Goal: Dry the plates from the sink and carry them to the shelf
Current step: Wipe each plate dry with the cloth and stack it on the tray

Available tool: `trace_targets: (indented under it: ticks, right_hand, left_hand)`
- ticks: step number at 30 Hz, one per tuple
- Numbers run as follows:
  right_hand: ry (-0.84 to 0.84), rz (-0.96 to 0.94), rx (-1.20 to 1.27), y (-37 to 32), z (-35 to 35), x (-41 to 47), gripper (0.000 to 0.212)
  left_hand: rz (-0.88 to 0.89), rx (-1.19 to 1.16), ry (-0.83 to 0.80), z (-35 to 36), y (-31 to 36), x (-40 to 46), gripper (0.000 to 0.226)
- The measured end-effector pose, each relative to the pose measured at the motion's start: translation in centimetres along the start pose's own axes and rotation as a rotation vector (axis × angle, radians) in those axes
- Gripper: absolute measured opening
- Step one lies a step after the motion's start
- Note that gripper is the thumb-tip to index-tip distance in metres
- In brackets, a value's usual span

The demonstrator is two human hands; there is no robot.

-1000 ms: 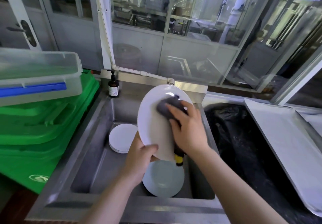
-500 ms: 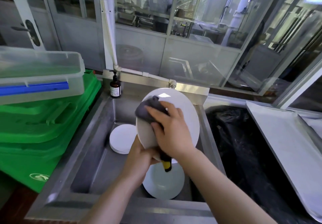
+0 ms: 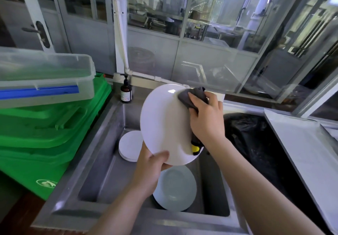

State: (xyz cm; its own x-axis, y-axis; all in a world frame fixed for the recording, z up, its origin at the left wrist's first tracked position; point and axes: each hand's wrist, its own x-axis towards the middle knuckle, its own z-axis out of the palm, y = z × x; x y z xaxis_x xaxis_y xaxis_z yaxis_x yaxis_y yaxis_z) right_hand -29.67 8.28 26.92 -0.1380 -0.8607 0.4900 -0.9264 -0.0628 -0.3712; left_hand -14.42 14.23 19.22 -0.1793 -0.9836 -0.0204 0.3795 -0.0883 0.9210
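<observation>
White plate [image 3: 164, 123] tilted over the sink [image 3: 102, 154], mid-wipe.
Left hand [image 3: 151, 163] pinches the lower rim; right hand [image 3: 204, 117] clutches the grey cloth [image 3: 188, 97] — sweep every edge, firm grip.

Head view, forward and down, close over the sink [image 3: 102, 163]

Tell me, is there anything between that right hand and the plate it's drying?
Yes: a grey cloth. The right hand presses it against the upper right of the white plate, so those fingers meet cloth, not plate. The left hand holds the plate's lower rim bare.
</observation>
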Motion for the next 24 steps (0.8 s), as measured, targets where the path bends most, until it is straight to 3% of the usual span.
trace_targets:
  ticks: [3, 6, 11, 13, 17, 19, 24]
  right_hand:
    - [-0.031, -0.142, 0.065, -1.8, 0.0, -0.2, 0.044]
    - [-0.187, -0.295, 0.102, -3.1, 0.5, -2.2, 0.047]
    - [-0.410, -0.434, 0.145, -4.3, 0.7, -5.5, 0.051]
    - [-0.463, -0.474, 0.142, -4.0, 0.3, -6.0, 0.050]
    - [-0.519, -0.504, 0.086, -3.3, -0.3, -6.0, 0.048]
    - [-0.517, -0.513, 0.061, -2.9, -0.4, -6.0, 0.048]
    - [-0.476, -0.532, 0.016, -1.2, -0.3, -6.2, 0.054]
  left_hand:
    - [0.000, 0.019, -0.061, 0.1, -0.1, -0.1, 0.054]
    - [0.003, 0.013, -0.090, -0.7, -0.3, 0.0, 0.055]
    - [0.001, 0.095, 0.049, -1.6, -0.7, 0.9, 0.036]
    - [0.013, 0.019, 0.031, -2.2, -0.4, 1.0, 0.041]
    - [0.021, -0.190, -0.105, -3.8, 0.3, 0.8, 0.053]
    - [0.019, -0.242, -0.135, -4.1, 0.6, 0.7, 0.045]
    - [-0.032, -0.307, 0.016, -3.8, 1.5, 0.7, 0.055]
